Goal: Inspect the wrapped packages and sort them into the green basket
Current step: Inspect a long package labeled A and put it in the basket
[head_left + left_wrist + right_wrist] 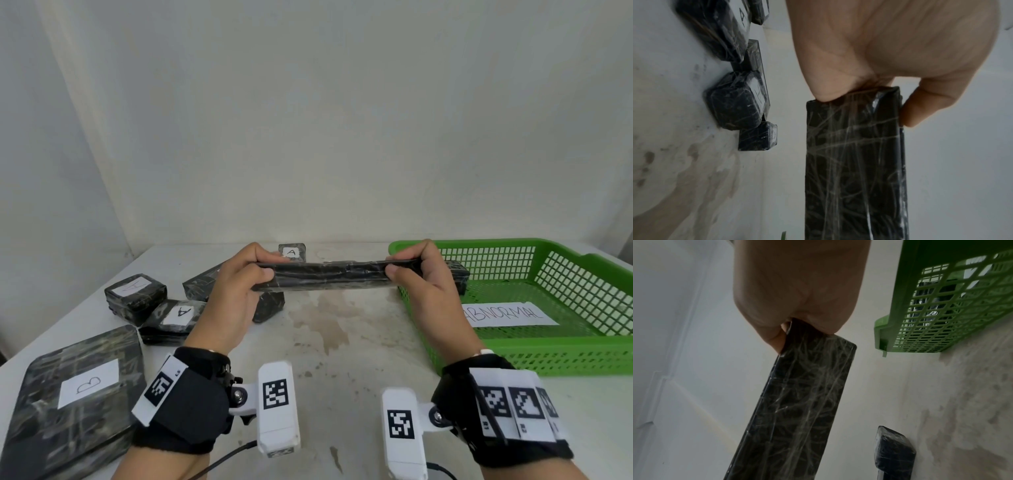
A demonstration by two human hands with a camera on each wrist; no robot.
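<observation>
A long flat black package (329,275) wrapped in clear film is held level above the table, edge toward me. My left hand (255,272) grips its left end, thumb in front and fingers over the top. My right hand (406,267) pinches its right end the same way. The left wrist view shows the package (855,162) running away from my thumb (826,95). In the right wrist view the package (797,402) hangs from my fingers (774,339). The green basket (582,356) stands at the right, with a dark package (459,274) at its back left corner.
Several black wrapped packages lie at the left: a large one labelled B (73,394), two labelled A (135,296) (173,318), a small A one (292,253) at the back. A paper reading ABNORMAL (507,313) lies in the basket. The table (342,342) is stained.
</observation>
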